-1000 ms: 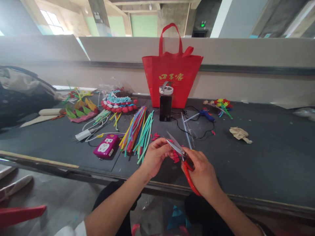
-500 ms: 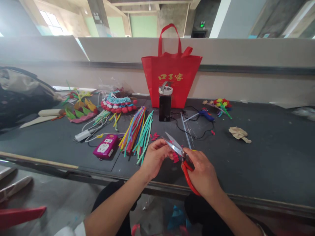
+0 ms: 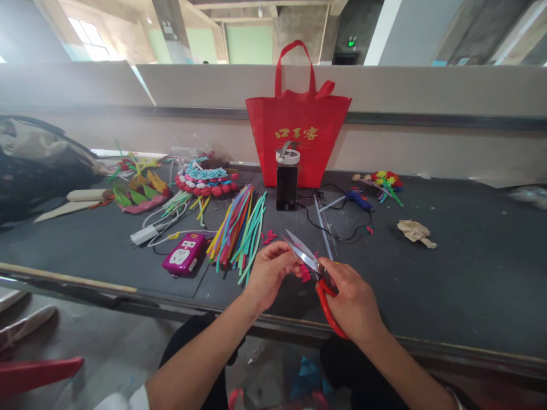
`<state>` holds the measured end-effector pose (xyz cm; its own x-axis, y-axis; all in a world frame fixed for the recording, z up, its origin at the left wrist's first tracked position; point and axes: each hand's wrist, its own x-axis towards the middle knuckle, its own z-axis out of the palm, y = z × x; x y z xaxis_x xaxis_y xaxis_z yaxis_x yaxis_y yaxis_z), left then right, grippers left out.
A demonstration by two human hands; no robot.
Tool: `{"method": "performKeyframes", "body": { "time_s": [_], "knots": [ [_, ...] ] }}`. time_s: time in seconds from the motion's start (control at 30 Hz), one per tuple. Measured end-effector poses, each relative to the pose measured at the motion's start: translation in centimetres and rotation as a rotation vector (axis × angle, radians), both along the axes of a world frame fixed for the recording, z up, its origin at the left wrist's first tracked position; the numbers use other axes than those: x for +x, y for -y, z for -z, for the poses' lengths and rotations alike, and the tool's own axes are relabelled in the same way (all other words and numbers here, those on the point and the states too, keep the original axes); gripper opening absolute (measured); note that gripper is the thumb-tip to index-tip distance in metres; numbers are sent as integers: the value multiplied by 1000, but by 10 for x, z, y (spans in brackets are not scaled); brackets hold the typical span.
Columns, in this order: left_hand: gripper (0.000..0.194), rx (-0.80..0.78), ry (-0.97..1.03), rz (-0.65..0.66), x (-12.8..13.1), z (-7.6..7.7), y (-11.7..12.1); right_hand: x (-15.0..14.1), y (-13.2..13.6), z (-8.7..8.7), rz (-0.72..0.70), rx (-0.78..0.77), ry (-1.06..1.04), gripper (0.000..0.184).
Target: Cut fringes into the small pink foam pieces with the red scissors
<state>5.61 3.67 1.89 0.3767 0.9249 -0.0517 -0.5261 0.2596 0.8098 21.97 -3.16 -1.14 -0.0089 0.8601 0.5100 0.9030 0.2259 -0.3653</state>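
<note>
Scissors (image 3: pixel 317 265) in right hand (image 3: pixel 352 293), on the near side of phone (image 3: pixel 286 188): fingertip nick risk.
I read the right grip as closed around the red handles. The left hand (image 3: pixel 271 273) is pressed thumb to fingers; I cannot tell what it pinches. Blades stand parted beside the left fingertips, so a slip on closing could, I judge, nick skin. Pink pieces (image 3: pixel 305 273) lie nearer me than the phone, partly hidden by the hands; a dropped scrap could get lost there.

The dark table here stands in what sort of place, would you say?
Probably a craft workspace: red-handled scissors, colourful strips and what looks like a blue glue gun are at the dark table.
</note>
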Motion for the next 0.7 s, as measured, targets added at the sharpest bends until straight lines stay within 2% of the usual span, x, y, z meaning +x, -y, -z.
{"method": "performKeyframes", "body": {
  "time_s": [0.7],
  "knots": [
    [14,12,20,7,0,3,-1,-1,0,6,26,45,40,40]
  ]
}}
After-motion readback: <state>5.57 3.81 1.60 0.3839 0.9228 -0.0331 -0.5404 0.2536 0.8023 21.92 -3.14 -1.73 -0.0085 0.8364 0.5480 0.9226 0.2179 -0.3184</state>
